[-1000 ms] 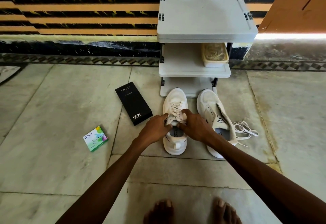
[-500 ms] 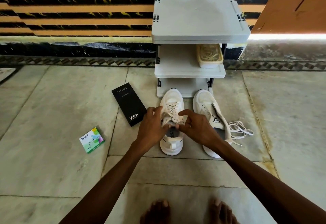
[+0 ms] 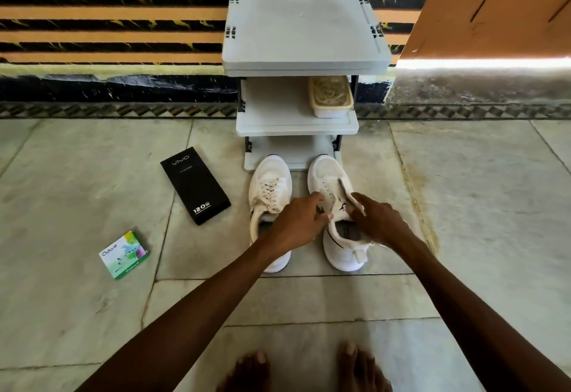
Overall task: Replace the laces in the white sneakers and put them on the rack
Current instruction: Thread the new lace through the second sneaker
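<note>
Two white sneakers stand side by side on the floor in front of a grey three-shelf rack (image 3: 302, 21). The left sneaker (image 3: 269, 186) is laced. The right sneaker (image 3: 327, 180) has bare eyelets and an open tongue. My left hand (image 3: 296, 223) reaches across the left sneaker's heel, and its loosely spread fingers touch the right sneaker's inner eyelet flap. My right hand (image 3: 378, 221) grips the right sneaker at its tongue and outer collar. No loose lace shows; my right forearm covers the floor to the sneaker's right.
A clear tub (image 3: 332, 96) of tan strands sits on the rack's middle shelf. A black phone box (image 3: 194, 184) and a small green box (image 3: 123, 254) lie on the tiles to the left. My bare feet (image 3: 247, 373) are at the bottom edge. A striped wall stands behind the rack.
Both hands left the laced left sneaker and moved right onto the unlaced one. That sneaker, tilted before, now stands upright. The loose lace beside it is out of sight.
</note>
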A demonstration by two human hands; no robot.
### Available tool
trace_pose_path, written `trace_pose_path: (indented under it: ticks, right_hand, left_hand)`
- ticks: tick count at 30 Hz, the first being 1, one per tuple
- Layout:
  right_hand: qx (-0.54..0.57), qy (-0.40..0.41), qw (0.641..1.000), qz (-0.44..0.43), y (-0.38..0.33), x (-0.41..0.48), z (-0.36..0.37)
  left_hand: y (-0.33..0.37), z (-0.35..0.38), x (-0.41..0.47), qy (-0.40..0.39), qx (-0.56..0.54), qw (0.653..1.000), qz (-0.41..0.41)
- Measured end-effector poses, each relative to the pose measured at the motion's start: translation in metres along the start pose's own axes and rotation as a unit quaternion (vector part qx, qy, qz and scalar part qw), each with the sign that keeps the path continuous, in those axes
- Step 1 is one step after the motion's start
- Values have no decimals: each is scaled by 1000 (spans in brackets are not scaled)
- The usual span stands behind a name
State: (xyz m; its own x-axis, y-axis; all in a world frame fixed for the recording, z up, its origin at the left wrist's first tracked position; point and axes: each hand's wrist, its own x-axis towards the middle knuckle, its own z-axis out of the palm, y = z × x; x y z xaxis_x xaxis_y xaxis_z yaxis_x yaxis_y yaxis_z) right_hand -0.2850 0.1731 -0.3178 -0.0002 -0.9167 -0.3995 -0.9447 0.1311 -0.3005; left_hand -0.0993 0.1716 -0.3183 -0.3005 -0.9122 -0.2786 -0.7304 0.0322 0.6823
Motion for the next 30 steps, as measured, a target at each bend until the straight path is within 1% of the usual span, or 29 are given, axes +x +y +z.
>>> trace_pose_path:
  ticks: [2, 5, 7, 10, 13, 16, 18, 20, 22, 24, 25, 26, 28, 30]
  right_hand:
    - [-5, 43, 998, -42, 8, 0, 8]
    - [5, 89, 991, -104, 10, -6, 19]
    - [12, 104, 984, -147, 8, -13, 24]
    - [52, 98, 980, -164, 8, -26, 35]
    - [95, 83, 981, -147, 10, -37, 48]
    - [98, 57, 986, -119, 13, -51, 53]
    - [89, 40, 989, -115, 16, -61, 53]
    - [84, 14, 991, -106, 16, -68, 49]
    - [123, 8, 990, -68, 21, -65, 39]
    - [188, 43, 981, -26, 30, -54, 31]
    - [180, 74, 981, -10, 36, -44, 29]
    - [146, 92, 985, 15, 45, -35, 28]
    - [60, 95, 991, 79, 59, -21, 30]
    - [23, 95, 991, 94, 69, -15, 38]
  left_hand:
    - [1, 7, 6, 1, -8, 1000, -22]
    - [1, 15, 4, 12, -8, 1000, -21]
    - [-1, 19, -5, 24, 13, 1000, -12]
    - [-2, 23, -23, 38, 59, 998, 3]
    - [2, 25, -42, 36, 74, 997, 6]
    - [5, 30, -53, 17, 79, 997, -2]
    - [5, 32, -54, -16, 119, 993, -13]
    - [5, 30, -53, -33, 172, 984, -15]
    - [10, 27, -50, -7, 208, 978, -1]
    - [15, 23, -44, 27, 197, 980, 16]
    - [17, 22, -41, 35, 180, 983, 20]
    - [19, 22, -37, 38, 165, 985, 24]
    - [22, 24, -31, 44, 154, 986, 38]
    - [23, 27, -28, 50, 151, 986, 49]
